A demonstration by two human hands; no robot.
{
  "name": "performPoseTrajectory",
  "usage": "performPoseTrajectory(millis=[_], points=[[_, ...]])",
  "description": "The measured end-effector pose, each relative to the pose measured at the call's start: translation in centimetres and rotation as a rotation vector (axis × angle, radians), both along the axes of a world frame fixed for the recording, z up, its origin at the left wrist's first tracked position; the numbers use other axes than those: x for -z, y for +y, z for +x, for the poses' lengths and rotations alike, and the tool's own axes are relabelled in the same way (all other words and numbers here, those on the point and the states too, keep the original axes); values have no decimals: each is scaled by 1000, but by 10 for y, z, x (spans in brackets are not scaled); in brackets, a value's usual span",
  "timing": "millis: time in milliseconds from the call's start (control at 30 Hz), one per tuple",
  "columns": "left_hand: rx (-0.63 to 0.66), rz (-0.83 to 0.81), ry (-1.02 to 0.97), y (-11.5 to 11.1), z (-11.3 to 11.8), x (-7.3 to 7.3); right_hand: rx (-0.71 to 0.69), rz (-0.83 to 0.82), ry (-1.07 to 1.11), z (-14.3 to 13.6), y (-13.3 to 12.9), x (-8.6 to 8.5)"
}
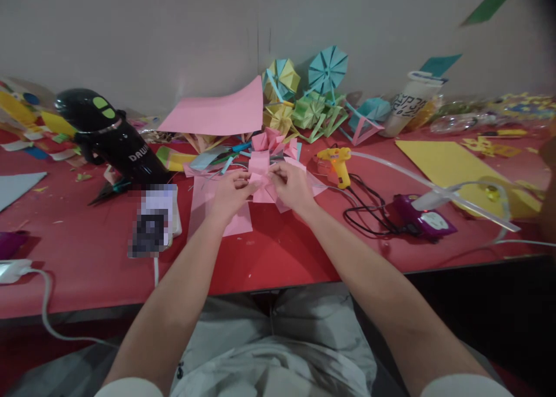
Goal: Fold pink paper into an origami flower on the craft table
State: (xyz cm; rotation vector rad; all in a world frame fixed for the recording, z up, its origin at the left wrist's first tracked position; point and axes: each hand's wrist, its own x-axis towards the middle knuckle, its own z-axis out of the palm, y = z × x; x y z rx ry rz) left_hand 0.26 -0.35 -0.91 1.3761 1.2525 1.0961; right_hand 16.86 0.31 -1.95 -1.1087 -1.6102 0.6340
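Observation:
Between my hands is a folded pink paper piece (263, 192), held just above the red table. My left hand (231, 195) has its thumb and fingers closed on the left edge of the paper. On the other side, my right hand (292, 184) pinches the same paper near its top right. Flat pink sheets (237, 220) lie under and beside my left hand. Behind the hands stand more pink folded pieces (267, 141). A yellow glue gun (337, 162) lies to the right of my right hand.
The red table (286, 264) also bears a phone (154, 220), a black bottle (125, 142), a purple power socket (428, 219) with cables and a yellow sheet (460, 177). Folded paper wheels (328, 70) and a white cup (408, 105) stand at the back.

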Motion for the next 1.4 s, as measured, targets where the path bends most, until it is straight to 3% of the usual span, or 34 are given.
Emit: performPoseTrajectory(millis=[200,367,433,700,900,1133,1400], points=[[-62,82,74,0,1,-3,-26,-103,75,2,4,-2],[-78,167,105,2,-2,0,-209,-316,139,5,2,-6],[-79,200,120,3,-2,1,-223,-367,113,6,0,-8],[107,233,33,0,1,-5,-189,-305,-17,10,-4,-16],[-2,188,32,1,-3,-5,-330,-447,120,11,-2,-15],[-13,104,-30,4,-8,-2,-255,-342,89,13,0,-12],[-116,121,-29,7,-10,-1,-236,-383,91,15,-3,-19]])
